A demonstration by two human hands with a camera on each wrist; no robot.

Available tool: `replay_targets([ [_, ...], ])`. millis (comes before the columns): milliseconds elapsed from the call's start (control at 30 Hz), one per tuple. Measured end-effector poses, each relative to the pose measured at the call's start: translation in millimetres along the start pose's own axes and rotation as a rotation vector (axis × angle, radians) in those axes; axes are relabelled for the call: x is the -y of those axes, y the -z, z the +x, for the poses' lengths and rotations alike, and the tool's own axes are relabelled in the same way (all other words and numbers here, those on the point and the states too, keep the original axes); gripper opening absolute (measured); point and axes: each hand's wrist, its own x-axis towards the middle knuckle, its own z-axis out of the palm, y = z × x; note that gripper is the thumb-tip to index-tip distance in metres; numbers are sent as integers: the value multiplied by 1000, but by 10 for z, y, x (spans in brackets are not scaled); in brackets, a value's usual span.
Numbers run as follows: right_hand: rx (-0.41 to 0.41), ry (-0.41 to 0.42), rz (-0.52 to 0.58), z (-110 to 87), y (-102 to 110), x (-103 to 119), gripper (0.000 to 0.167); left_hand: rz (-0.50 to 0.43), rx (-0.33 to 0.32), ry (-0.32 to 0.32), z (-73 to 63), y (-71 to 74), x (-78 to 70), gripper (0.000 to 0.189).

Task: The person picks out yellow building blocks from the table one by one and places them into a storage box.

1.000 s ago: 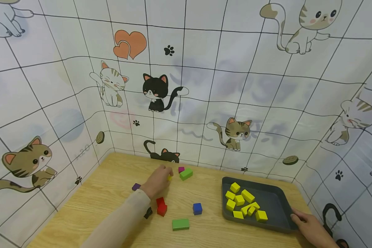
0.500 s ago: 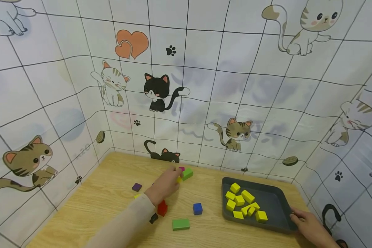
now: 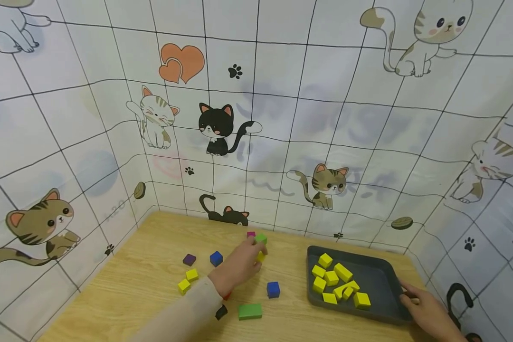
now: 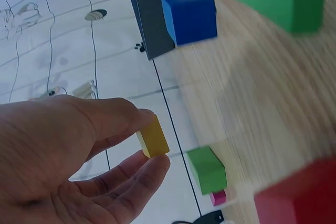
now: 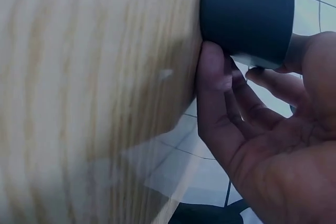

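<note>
My left hand (image 3: 238, 266) pinches a small yellow block (image 4: 153, 137) between thumb and fingertips, seen close in the left wrist view. In the head view it is over the table's middle, and its fingers overlap a light green block (image 3: 261, 238) behind. At the right, my right hand (image 3: 427, 308) grips the near right corner of a dark grey tray (image 3: 380, 280), with the thumb at the rim. From the right wrist view, the fingers (image 5: 212, 72) are at the tray's lower edge. Several yellow blocks (image 3: 331, 278) lie in the tray's left half.
On the wooden table (image 3: 149, 247) lie two yellow blocks (image 3: 188, 280), a purple block (image 3: 189, 259), blue blocks (image 3: 216, 258), a black block (image 3: 221, 311), a green block (image 3: 250, 311) and a magenta block (image 3: 251, 234). A red block (image 4: 304, 195) is mostly hidden in the head view. Cat-patterned walls enclose the table.
My left hand has moved right with the yellow block, uncovering a blue block and two yellow ones at left and covering most of the red. The right hand stays on the tray.
</note>
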Motion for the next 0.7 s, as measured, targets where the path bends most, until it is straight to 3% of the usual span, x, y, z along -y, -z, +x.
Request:
replay_targets([
  [300,29,-48,8,-8,-2,-31,69,12,31,-16,23,-142,-260,26],
  [500,29,-78,23,-31,-11,-6,68,53,46,-65,79,-198,-481,28],
  [700,31,-82,14,-21,-2,17,68,35,61,-132,211,-318,-726,33],
])
